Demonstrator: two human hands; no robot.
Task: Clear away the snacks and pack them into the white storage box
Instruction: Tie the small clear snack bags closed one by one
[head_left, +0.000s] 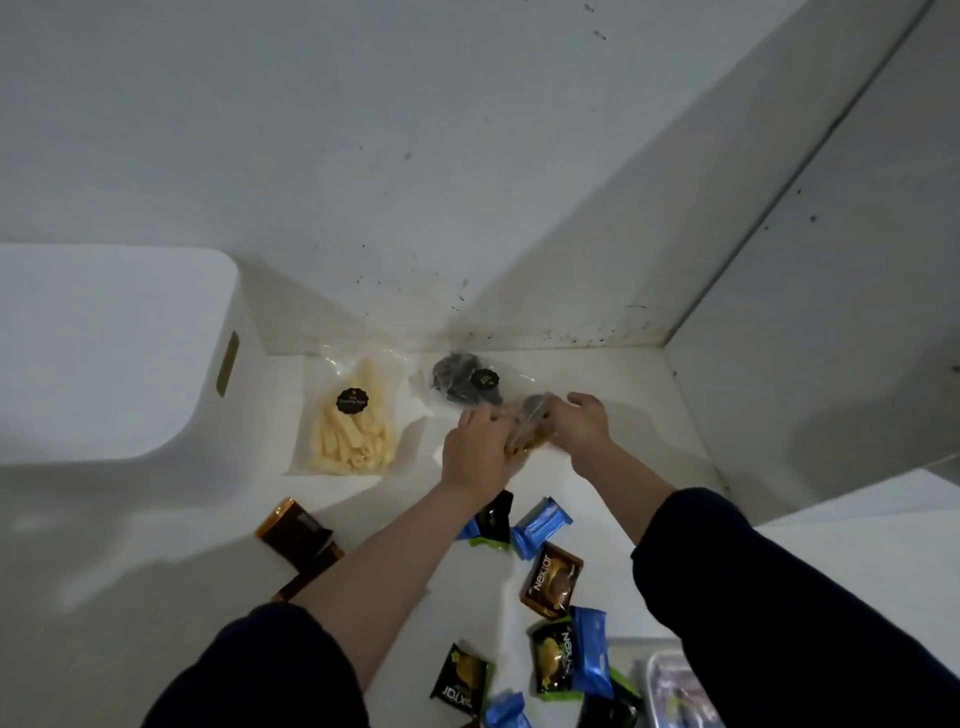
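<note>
Both hands meet over a clear bag of brown snacks (529, 426) near the back corner of the white surface. My left hand (478, 447) grips its left side and my right hand (579, 423) grips its right side. Behind it lies a clear bag of dark snacks (462, 379) with a black sticker. A clear bag of pale yellow sticks (353, 423) lies to the left. The white storage box (109, 353), with a slot handle, stands at the far left.
Several small wrapped snacks lie under my arms: blue packets (543, 525), a brown Nextar packet (551, 579), black-and-green packets (462, 675), dark brown-and-gold packets (293, 530). A clear plastic container (670, 686) sits at the bottom right. White walls close the corner behind and to the right.
</note>
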